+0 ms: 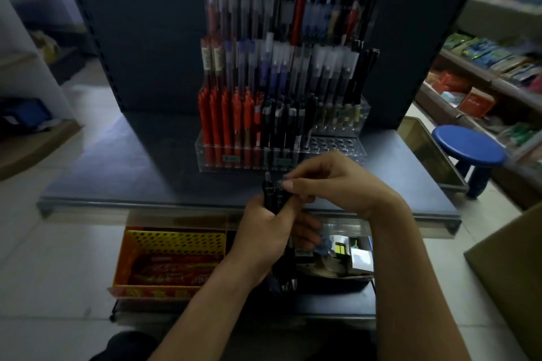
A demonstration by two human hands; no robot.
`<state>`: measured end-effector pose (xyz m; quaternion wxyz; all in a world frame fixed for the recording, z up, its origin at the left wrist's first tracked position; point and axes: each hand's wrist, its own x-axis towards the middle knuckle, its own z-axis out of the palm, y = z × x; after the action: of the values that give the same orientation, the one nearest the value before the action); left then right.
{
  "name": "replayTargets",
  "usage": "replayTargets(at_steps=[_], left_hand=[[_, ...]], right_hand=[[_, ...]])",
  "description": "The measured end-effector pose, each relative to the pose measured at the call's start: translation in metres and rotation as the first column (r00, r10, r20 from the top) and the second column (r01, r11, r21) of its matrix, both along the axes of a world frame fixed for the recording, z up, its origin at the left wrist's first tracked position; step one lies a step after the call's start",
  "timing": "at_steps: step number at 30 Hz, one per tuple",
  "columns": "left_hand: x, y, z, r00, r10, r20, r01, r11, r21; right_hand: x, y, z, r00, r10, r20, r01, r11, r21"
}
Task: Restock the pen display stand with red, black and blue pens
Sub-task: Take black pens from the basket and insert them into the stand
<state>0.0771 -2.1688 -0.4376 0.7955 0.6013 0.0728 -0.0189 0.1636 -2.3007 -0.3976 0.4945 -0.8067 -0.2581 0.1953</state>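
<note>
Left hand [264, 230] grips a bundle of black pens [272, 195], fingers wrapped round the barrels. Right hand [331, 182] pinches the top of one pen in that bundle between thumb and fingertips.

I note the bundle stands nearly upright, long axis running from the lower shelf up toward the stand, clicker ends uppermost. It is held above the front edge of the dark blue shelf [117, 170], just in front of the pen display stand [246, 162].

The stand is clear acrylic, tiered. Its front tier holds red pens [223, 120] on the left and black pens [283, 123] at the middle; open holes [334, 146] show at its right end.

Below the shelf's front edge, a yellow basket [176, 240] holds red packets [176, 269].

Pen barrels are black; blur hides finer detail.
</note>
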Motion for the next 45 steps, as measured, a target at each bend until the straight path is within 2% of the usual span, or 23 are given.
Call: replayTargets(at_steps=[2, 6, 8, 12, 14, 18, 21, 25, 29, 33, 37, 42, 45], left_hand=[[-0.001, 0.001, 0.001, 1.0, -0.023, 0.008, 0.023, 1.0, -0.014], [-0.004, 0.0, 0.0, 0.997, -0.078, -0.008, 0.077, 0.996, -0.042], [-0.004, -0.001, -0.001, 0.996, -0.091, -0.025, 0.09, 0.995, -0.033], [-0.001, -0.002, -0.003, 0.997, -0.063, -0.042, 0.062, 0.998, -0.026], [0.0, -0.002, -0.004, 0.998, -0.051, -0.046, 0.05, 0.999, -0.021], [0.001, -0.001, -0.006, 0.999, -0.022, -0.043, 0.022, 1.0, -0.005], [0.0, 0.0, -0.006, 0.999, -0.008, -0.036, 0.007, 1.0, -0.015], [0.001, -0.001, -0.006, 0.999, 0.008, -0.039, -0.008, 1.0, -0.002], [0.002, -0.001, -0.006, 0.999, 0.02, -0.044, -0.019, 1.0, 0.012], [0.003, -0.001, -0.007, 0.999, 0.032, -0.043, -0.031, 0.999, 0.03], [0.002, -0.001, -0.009, 0.999, 0.028, -0.034, -0.026, 0.998, 0.052], [0.003, 0.0, -0.009, 1.0, 0.015, -0.024, -0.014, 0.998, 0.066], [0.002, 0.0, -0.009, 1.0, 0.012, -0.018, -0.011, 0.997, 0.077]], right_hand=[[0.0, 0.002, 0.0, 1.0, 0.003, -0.007, -0.002, 0.995, 0.098], [0.005, 0.003, 0.001, 0.967, -0.253, 0.036, 0.229, 0.919, 0.322], [0.005, 0.0, 0.003, 0.951, -0.307, 0.028, 0.275, 0.886, 0.374], [0.002, -0.007, 0.003, 0.988, -0.127, -0.088, 0.15, 0.923, 0.354], [0.001, -0.003, 0.004, 0.991, -0.122, -0.055, 0.134, 0.919, 0.371], [0.008, 0.004, 0.009, 0.932, -0.361, 0.021, 0.28, 0.756, 0.591], [0.014, 0.004, 0.013, 0.809, -0.556, 0.189, 0.319, 0.686, 0.654], [0.019, 0.007, 0.011, 0.627, -0.684, 0.373, 0.328, 0.667, 0.669], [0.026, 0.009, 0.005, 0.545, -0.711, 0.444, 0.351, 0.674, 0.65], [0.033, 0.011, -0.008, 0.538, -0.658, 0.527, 0.383, 0.748, 0.543], [0.034, 0.016, -0.022, 0.588, -0.602, 0.54, 0.427, 0.798, 0.425], [0.03, 0.018, -0.024, 0.576, -0.679, 0.454, 0.489, 0.732, 0.474], [0.028, 0.017, -0.02, 0.611, -0.687, 0.393, 0.518, 0.723, 0.458]])
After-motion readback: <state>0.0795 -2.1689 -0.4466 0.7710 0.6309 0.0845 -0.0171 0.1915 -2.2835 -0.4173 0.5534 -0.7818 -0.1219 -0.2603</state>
